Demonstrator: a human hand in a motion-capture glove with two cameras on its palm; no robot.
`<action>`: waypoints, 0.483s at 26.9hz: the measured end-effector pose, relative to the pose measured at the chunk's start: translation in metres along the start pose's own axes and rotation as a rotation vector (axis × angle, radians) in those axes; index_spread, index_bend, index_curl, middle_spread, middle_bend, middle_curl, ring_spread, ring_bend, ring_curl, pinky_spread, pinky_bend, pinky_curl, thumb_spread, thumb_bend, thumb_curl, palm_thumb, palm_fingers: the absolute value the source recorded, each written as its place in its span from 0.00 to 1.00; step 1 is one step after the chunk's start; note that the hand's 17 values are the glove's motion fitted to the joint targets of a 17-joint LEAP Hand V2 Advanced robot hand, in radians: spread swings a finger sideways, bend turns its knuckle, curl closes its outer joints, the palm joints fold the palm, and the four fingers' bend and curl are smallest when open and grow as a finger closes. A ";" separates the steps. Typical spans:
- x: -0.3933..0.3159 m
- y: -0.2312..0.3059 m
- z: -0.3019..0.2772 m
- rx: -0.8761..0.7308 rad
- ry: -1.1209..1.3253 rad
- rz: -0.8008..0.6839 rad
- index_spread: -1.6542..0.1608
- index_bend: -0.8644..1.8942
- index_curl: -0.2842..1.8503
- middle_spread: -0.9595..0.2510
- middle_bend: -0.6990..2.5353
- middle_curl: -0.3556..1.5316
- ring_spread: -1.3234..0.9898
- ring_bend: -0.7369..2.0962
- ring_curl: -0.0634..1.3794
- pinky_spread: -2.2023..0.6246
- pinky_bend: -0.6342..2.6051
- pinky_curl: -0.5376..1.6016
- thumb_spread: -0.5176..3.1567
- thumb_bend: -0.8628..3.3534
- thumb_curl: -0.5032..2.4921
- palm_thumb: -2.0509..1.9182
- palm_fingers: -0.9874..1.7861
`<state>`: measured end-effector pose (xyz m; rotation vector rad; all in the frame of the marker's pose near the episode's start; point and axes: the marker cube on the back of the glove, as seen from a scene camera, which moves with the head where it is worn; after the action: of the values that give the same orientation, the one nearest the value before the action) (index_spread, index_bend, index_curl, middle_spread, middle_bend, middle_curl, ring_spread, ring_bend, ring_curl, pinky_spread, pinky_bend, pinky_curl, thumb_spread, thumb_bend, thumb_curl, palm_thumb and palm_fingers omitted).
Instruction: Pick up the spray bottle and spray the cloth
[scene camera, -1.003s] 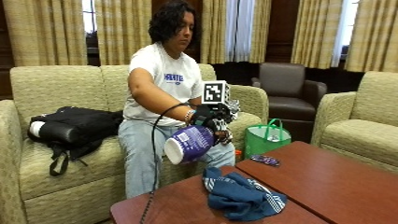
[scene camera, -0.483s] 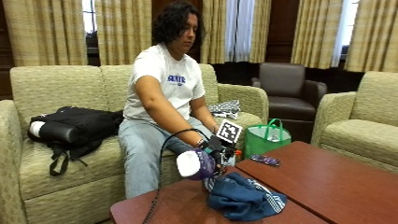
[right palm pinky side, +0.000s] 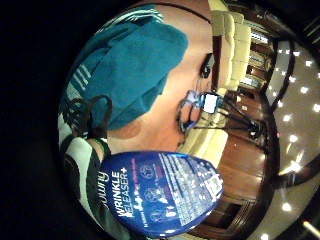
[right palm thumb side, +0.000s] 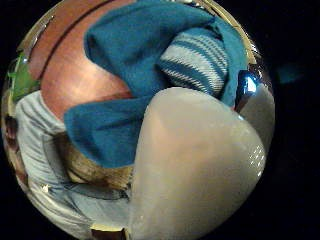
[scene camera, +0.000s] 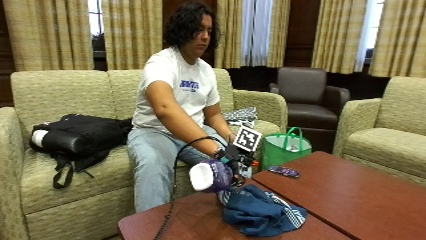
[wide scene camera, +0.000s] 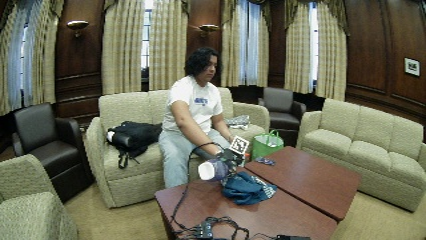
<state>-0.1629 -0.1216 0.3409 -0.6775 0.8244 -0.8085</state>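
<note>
The blue plastic spray bottle with a white base (scene camera: 209, 176) sits in the lower centre of the outside view, tipped on its side with its base toward the camera, held above the near edge of the reddish-brown wooden counter (scene camera: 346, 195). Its nozzle end is hidden behind the black-gloved right hand (scene camera: 233, 161), whose fingers are curled round the neck of the bottle; the trigger cannot be made out. In the little finger side palm view the bottle's blue label (right palm pinky side: 165, 192) reads "WRINKLE RELEASER+", and in the thumb side palm view its pale body (right palm thumb side: 195, 170) blocks much of the scene.

Just beside and below the bottle, the crumpled teal cloth with white stripes (scene camera: 261, 214) lies on the counter near its front corner; whether the bottle touches it cannot be told. The cloth's lower edge is cut off by the frame bottom.

The counter surface to the right of the cloth is open wood, with a small dark object (scene camera: 284, 171) lying near its far edge. A green bag (scene camera: 285, 147) stands behind it, and a black backpack (scene camera: 76, 137) rests on the beige sofa (scene camera: 53, 95) at the left.
</note>
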 end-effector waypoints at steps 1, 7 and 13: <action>0.005 0.001 -0.003 0.006 0.026 -0.001 0.77 0.45 0.40 0.63 0.41 0.46 0.48 0.48 0.35 0.68 0.32 0.43 0.26 0.20 0.43 0.74 0.85; 0.045 0.028 -0.080 0.177 -0.233 -0.086 0.77 0.45 0.40 0.63 0.41 0.46 0.48 0.48 0.35 0.68 0.32 0.43 0.26 0.20 0.44 0.74 0.85; 0.138 0.084 -0.184 0.518 -0.528 0.003 0.77 0.45 0.41 0.63 0.41 0.46 0.48 0.48 0.35 0.68 0.32 0.43 0.26 0.20 0.44 0.74 0.85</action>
<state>-0.2282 -0.2300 0.1307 -0.3925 0.1228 -0.7503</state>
